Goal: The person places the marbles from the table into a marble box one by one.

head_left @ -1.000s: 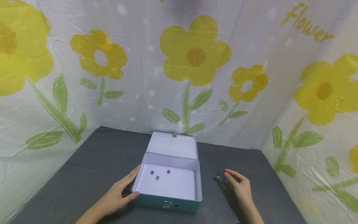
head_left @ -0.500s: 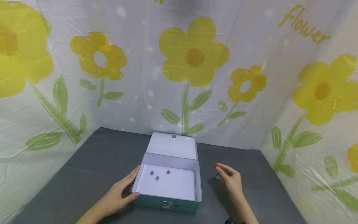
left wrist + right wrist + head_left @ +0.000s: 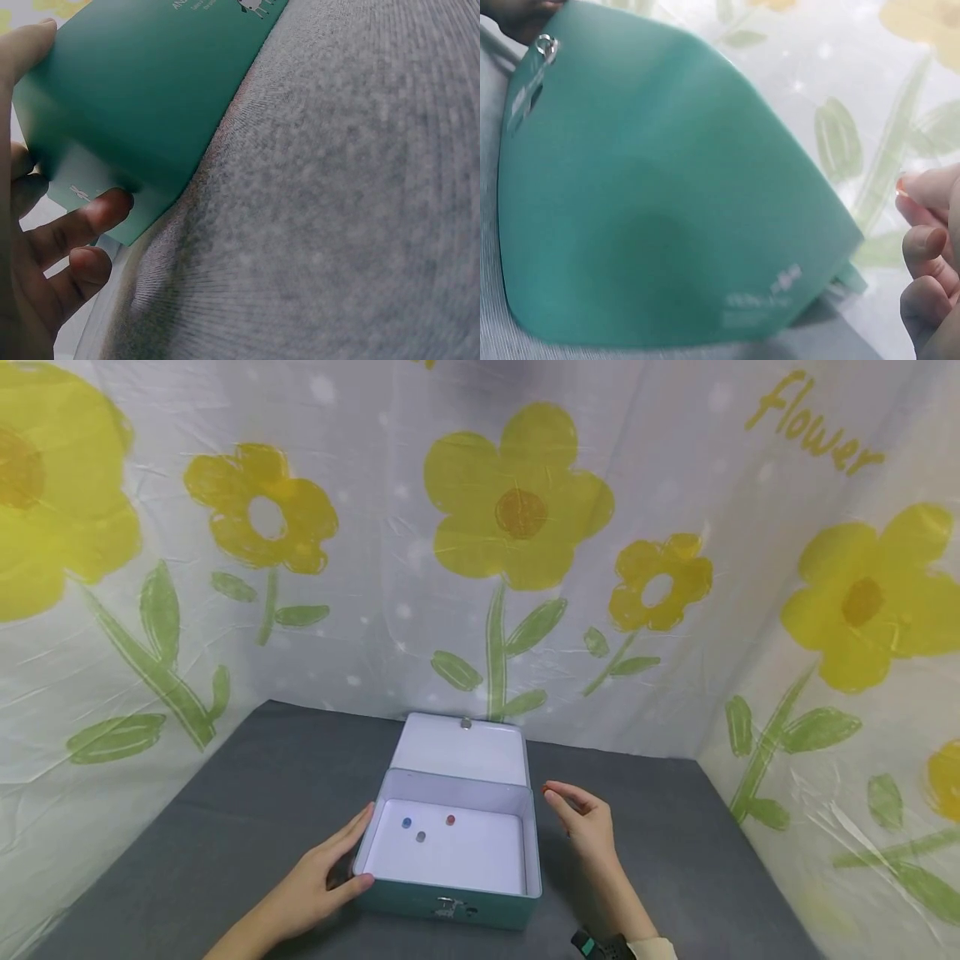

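An open teal tin box (image 3: 450,903) with a white inside stands on the dark cloth, its lid (image 3: 461,750) tipped back. On its floor lie a blue marble (image 3: 407,822), a grey one and a red marble (image 3: 450,820). My left hand (image 3: 318,881) rests against the box's left side, thumb at the near corner, fingers spread along the wall. Right of the box, my right hand (image 3: 588,827) pinches a small orange-red marble (image 3: 546,789) between thumb and forefinger, raised beside the far right corner. In the right wrist view the marble is mostly hidden by the fingertips.
A dark grey cloth (image 3: 300,760) covers the table. Behind it hangs a white curtain (image 3: 375,610) printed with yellow flowers. A bit of blue (image 3: 567,835) peeks out past my right hand, which covers the loose marbles there. A black watch (image 3: 600,947) is on the right wrist.
My right hand has lifted the orange-red marble from the loose group and carried it left and upward to the box's right edge. My left hand stays in place.
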A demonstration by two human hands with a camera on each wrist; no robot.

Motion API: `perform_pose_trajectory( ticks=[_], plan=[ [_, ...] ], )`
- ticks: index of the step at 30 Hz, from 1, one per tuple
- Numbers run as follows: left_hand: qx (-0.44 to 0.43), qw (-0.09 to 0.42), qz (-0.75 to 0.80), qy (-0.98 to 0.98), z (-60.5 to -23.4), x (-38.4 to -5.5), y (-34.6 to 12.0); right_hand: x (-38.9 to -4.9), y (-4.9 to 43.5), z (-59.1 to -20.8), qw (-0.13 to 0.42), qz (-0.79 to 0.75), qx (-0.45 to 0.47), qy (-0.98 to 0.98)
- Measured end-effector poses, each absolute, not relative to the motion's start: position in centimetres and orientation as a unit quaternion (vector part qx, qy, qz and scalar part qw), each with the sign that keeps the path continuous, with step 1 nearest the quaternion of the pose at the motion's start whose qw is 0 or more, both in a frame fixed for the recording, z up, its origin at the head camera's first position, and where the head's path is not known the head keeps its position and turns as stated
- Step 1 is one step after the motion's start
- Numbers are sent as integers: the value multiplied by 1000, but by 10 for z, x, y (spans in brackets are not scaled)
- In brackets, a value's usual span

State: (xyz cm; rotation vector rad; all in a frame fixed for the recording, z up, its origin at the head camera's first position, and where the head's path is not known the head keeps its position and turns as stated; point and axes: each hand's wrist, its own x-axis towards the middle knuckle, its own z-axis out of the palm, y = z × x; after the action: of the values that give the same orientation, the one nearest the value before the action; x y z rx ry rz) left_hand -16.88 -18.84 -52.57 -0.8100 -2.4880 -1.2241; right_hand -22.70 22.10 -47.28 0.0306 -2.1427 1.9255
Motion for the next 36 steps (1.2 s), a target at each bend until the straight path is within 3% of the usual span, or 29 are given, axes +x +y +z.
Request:
perform_pose_trajectory(
  ticks=[36],
  plan=[
    [-273, 126, -410, -861, -526, -167, -188, -252, 128, -442, 58, 666, 135, -732]
  ],
)
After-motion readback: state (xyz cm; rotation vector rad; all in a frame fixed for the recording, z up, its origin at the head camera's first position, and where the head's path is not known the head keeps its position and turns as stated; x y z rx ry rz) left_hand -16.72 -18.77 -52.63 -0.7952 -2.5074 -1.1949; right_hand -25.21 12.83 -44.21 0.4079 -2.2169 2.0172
